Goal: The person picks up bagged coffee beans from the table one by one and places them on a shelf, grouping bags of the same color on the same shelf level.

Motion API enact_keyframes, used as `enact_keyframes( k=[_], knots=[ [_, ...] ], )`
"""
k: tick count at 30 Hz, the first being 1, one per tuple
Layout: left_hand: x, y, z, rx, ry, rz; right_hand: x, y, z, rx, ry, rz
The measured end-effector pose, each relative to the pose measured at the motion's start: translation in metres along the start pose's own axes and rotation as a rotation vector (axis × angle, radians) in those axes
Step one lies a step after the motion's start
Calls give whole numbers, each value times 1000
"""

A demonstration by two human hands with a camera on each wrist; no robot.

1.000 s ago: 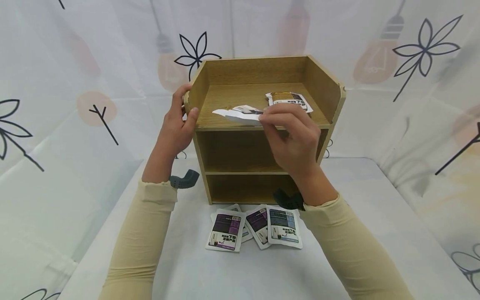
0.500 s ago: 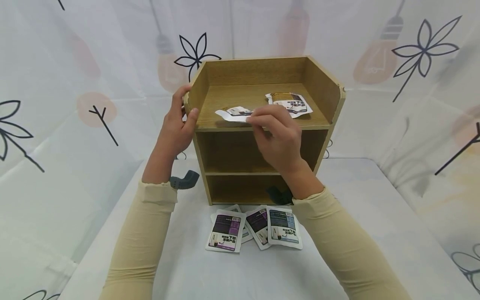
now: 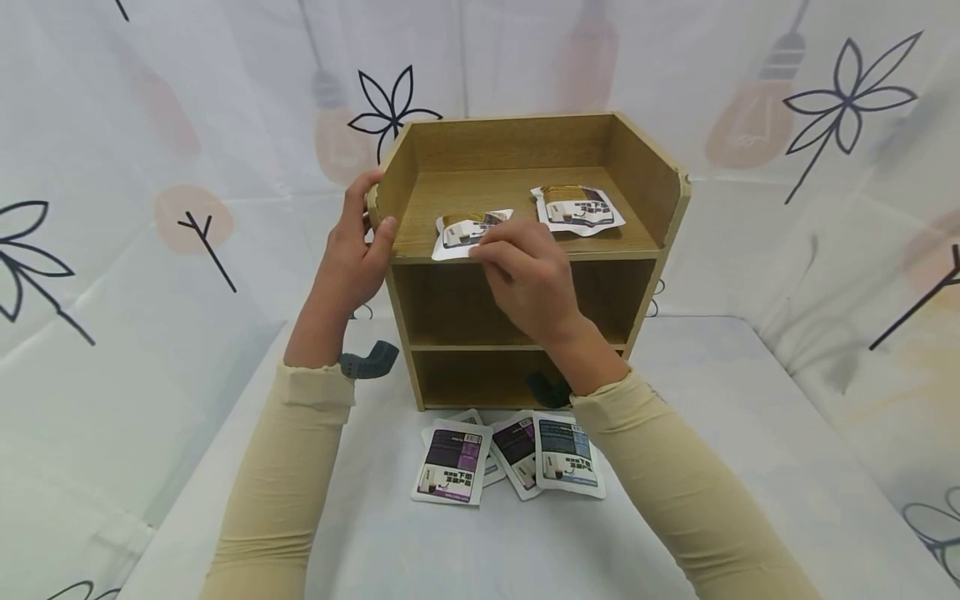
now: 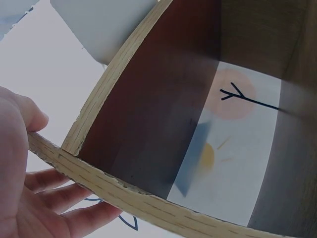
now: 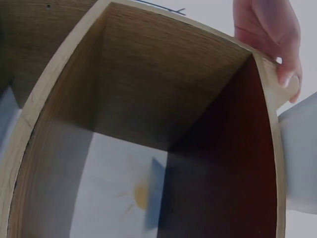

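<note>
Wooden shelf (image 3: 517,150), right hand (image 3: 525,271) apparently touching packet (image 3: 465,229)

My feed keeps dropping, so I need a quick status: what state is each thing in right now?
Wooden three-tier shelf unit: upright on the table, lower tiers empty.
Left hand: grips the shelf's left wall.
Right hand: fingers on the front sachet.
Front white sachet: flat on the top tier, at its front edge.
Rear white sachet: flat on the top tier.
Purple and blue sachets: overlapping on the white table.
</note>
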State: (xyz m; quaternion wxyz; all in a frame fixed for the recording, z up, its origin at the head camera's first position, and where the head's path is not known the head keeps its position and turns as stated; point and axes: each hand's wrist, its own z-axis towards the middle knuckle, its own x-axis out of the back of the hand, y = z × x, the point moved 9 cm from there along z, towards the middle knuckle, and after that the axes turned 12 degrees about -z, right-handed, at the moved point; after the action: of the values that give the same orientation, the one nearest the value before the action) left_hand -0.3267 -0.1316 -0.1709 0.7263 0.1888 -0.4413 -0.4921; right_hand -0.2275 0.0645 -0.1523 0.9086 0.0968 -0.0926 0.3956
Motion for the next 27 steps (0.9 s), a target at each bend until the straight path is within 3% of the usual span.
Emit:
enact_keyframes(
  k=[5, 27],
  knots=[
    [0, 0, 0, 10, 1, 3, -11, 1, 1, 5, -86, -43],
    [1, 0, 0, 5, 7, 14, -46, 20, 12, -138, -355, -133]
  ],
)
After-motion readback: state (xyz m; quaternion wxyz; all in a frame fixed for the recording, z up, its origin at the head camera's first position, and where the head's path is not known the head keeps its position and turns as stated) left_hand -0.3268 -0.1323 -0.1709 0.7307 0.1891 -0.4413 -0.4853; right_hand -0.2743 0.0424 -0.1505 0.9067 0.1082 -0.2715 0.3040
